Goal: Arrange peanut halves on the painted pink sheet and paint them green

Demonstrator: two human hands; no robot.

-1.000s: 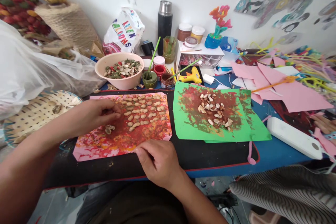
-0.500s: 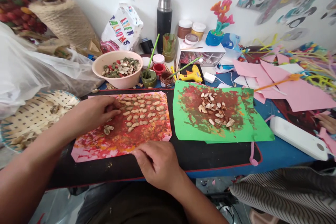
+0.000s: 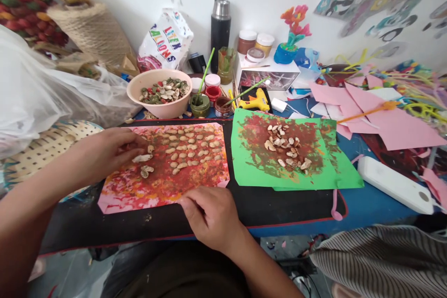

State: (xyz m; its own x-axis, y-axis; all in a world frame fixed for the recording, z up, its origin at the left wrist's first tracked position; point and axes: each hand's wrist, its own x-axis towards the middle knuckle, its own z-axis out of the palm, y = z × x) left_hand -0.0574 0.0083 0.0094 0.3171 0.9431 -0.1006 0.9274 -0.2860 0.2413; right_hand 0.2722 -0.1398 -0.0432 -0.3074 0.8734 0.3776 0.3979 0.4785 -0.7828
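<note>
My left hand point(image 3: 104, 152) hovers over the left part of a pink sheet point(image 3: 122, 198) smeared with red and orange paint. Its thumb and fingers are slightly apart, and I see nothing between them. Close to its fingertips lie pale peanut shell pieces point(image 3: 142, 158), with more shell halves point(image 3: 146, 170) just below. Rows of peanut shells point(image 3: 190, 147) cover the sheet's upper right. My right hand point(image 3: 213, 216) rests closed at the sheet's near edge, its thumb touching that edge. Whatever its curled fingers hold, if anything, is hidden.
A painted green sheet point(image 3: 251, 174) bearing shell pieces lies right. Behind stand a bowl point(image 3: 136, 91) of shells, open paint jars point(image 3: 200, 111), a yellow glue gun point(image 3: 257, 101) and a black flask point(image 3: 215, 32). A woven basket point(image 3: 21, 160) is left, a white device point(image 3: 394, 184) right.
My left hand has drawn back to the left from the peanut rows, uncovering shell pieces near its fingertips. My right hand stays at the near edge. The view has shifted slightly.
</note>
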